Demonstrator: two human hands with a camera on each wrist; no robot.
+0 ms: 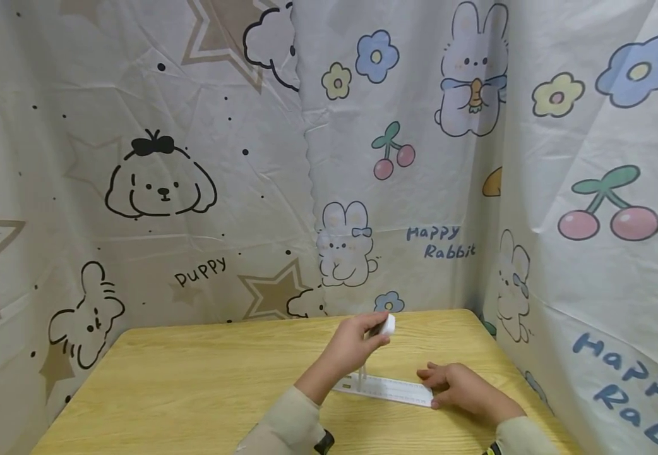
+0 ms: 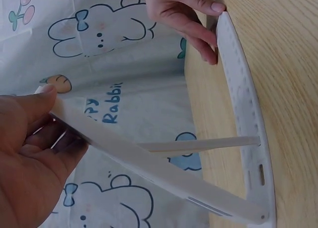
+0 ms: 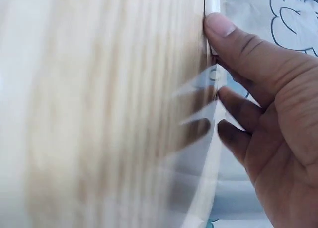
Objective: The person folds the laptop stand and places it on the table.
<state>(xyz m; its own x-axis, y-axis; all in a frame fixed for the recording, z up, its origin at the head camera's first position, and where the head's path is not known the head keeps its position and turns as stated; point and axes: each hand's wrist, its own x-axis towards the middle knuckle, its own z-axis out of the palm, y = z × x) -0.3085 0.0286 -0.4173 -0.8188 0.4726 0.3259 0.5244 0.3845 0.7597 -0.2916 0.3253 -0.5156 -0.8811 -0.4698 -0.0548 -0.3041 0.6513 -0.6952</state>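
A white folding stand has its long slotted base (image 1: 397,390) lying on the table. From one end of that base, a hinged upper arm (image 2: 149,163) rises at a slant. A thin support strut (image 2: 203,144) runs between the two and meets the base near its slots. My left hand (image 1: 352,344) pinches the raised free end of the upper arm between thumb and fingers. At the opposite end of the base, my right hand (image 1: 465,388) holds it, thumb (image 3: 221,27) against the end and fingers along the far side, fingertips close to the tabletop.
The yellow wood-grain table (image 1: 204,379) stretches away to the left of the stand. Behind and beside it hang curtains (image 1: 249,221) printed with puppies, rabbits and cherries. The table's back right corner lies beyond my right hand.
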